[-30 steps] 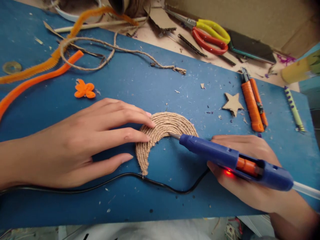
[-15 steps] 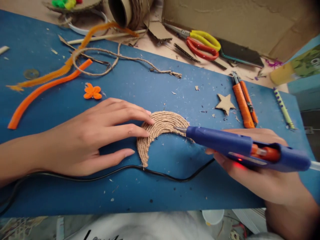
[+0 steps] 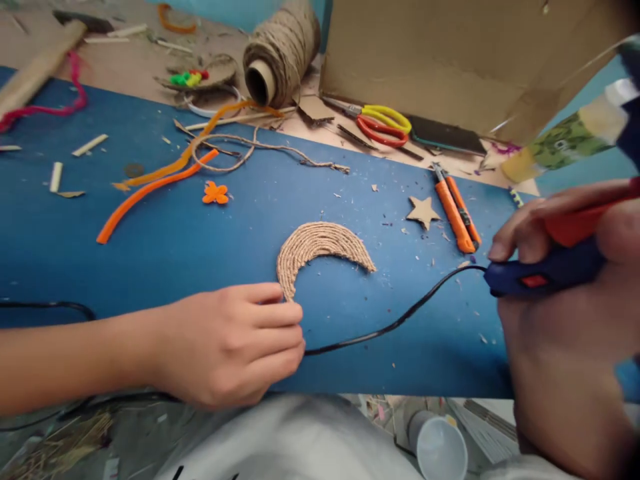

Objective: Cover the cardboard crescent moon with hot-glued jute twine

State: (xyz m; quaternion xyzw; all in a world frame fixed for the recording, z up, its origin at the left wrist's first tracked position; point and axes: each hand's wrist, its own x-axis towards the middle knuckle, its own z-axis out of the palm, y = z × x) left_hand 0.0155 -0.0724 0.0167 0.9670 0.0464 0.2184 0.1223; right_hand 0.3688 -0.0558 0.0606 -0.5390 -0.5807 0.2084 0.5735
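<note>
A crescent moon covered in rows of twine [image 3: 325, 238] lies on the blue mat [image 3: 240, 253]. My left hand [image 3: 235, 343] is closed beside the crescent's lower left tip, its fingers curled round a black cable [image 3: 385, 330] that comes out by the fingertips. At the right edge, my right hand [image 3: 565, 313] grips a blue hot glue gun [image 3: 545, 270], raised above the mat. The cable runs into the end of its handle; the nozzle is not visible. A small cardboard star [image 3: 423, 212] and orange utility knives [image 3: 455, 213] lie between the crescent and the right hand.
Behind are a twine spool [image 3: 295, 47], scissors [image 3: 383, 123], a phone [image 3: 450, 137] and a large cardboard box [image 3: 415, 60]. Orange pipe cleaners [image 3: 155, 190], a felt flower [image 3: 215, 193] and a twine loop [image 3: 225, 140] lie left. A plastic cup [image 3: 440, 443] stands below the table edge.
My left hand has left the top of the crescent and closed on the cable below it. The glue gun has moved right, away from the crescent, and turned round. The view has shifted.
</note>
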